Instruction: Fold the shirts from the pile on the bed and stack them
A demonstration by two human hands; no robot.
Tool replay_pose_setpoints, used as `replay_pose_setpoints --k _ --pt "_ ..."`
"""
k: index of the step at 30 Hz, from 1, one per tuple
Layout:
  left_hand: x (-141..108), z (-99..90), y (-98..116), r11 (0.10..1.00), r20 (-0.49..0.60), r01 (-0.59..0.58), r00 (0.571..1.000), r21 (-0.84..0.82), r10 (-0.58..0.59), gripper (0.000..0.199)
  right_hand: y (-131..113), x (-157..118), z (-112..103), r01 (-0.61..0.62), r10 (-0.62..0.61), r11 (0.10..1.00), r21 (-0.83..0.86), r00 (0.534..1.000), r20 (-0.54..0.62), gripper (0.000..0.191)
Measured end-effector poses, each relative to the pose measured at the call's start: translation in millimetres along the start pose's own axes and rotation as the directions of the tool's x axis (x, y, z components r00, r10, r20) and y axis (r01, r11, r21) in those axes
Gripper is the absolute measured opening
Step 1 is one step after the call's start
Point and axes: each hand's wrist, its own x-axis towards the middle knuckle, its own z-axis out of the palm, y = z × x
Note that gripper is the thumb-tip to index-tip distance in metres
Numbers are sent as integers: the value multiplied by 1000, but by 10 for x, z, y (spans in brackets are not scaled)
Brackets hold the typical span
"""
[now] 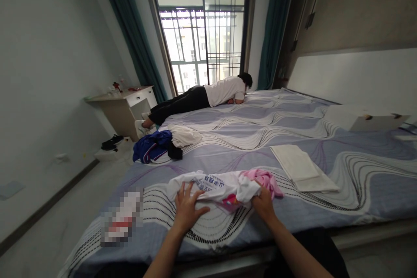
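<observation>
A white shirt (215, 184) with blue lettering lies bunched on the bed, close in front of me. My left hand (188, 209) rests on its left end with the fingers spread. My right hand (263, 205) is closed round a gathered part at the shirt's right end. A pink cloth (265, 180) lies crumpled just beyond my right hand; whether it belongs to the shirt I cannot tell. Some red and yellow print shows near the shirt's lower edge.
Folded cream cloth (302, 168) lies to the right on the patterned bedsheet (228, 154). Blue clothing (151, 145) and white clothing (184, 135) are heaped at the left edge. A person (224, 91) lies across the far side. A white box (352, 117) sits right; a blurred item (124, 217) left.
</observation>
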Motion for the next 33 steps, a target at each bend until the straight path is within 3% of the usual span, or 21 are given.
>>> replay_pose_setpoints --k 2,5,7,8,11,14,16,19,20,21,22,23,25,26,29,33 --pt "28 -33 -10 993 -45 101 994 67 -99 22 114 95 -156 -14 12 979 -202 1000 -14 25" --pt "70 -67 36 940 -166 310 943 140 -287 19 331 195 -277 54 -18 858 -511 997 75 34" --pt "131 -78 43 915 -140 378 923 143 -360 20 443 225 -269 96 15 778 -621 985 171 39" --pt "174 -83 40 926 -84 356 934 128 -348 22 468 231 -241 106 43 753 -650 977 209 40" --pt "307 -116 80 992 105 128 987 -19 -125 25 379 223 -105 137 78 733 -666 956 282 39" --pt "361 -258 273 957 247 -18 965 -288 92 21 78 153 -2 174 101 827 -534 890 445 32" --pt "331 -461 430 868 407 -3 882 -497 236 18 -165 68 -36 90 132 936 -340 807 575 29" --pt "278 -918 497 739 592 127 694 -662 411 15 -460 -31 -302 -247 210 968 -53 670 712 31" --pt "287 -1084 451 735 616 162 676 -659 404 16 -516 -27 -433 -344 233 939 2 638 734 33" --pt "317 -1240 375 749 620 180 697 -638 360 18 -544 5 -570 -409 254 912 34 627 737 33" --pt "366 -1372 276 775 602 185 743 -604 293 20 -541 67 -700 -440 270 896 58 645 715 33" --pt "429 -1472 164 809 562 182 801 -558 208 22 -509 152 -812 -453 288 887 88 692 662 33" --pt "568 -1553 -49 882 441 194 897 -430 17 25 -378 366 -949 -451 337 878 162 821 460 35" --pt "628 -1538 -131 911 378 210 923 -356 -65 28 -294 474 -969 -442 367 876 193 871 327 37" --pt "729 -1348 -244 952 242 256 947 -167 -212 27 -57 709 -888 -363 368 910 198 930 12 45" --pt "701 -1075 -267 947 102 298 952 -116 -287 25 135 780 -747 -246 252 965 88 965 -65 45"
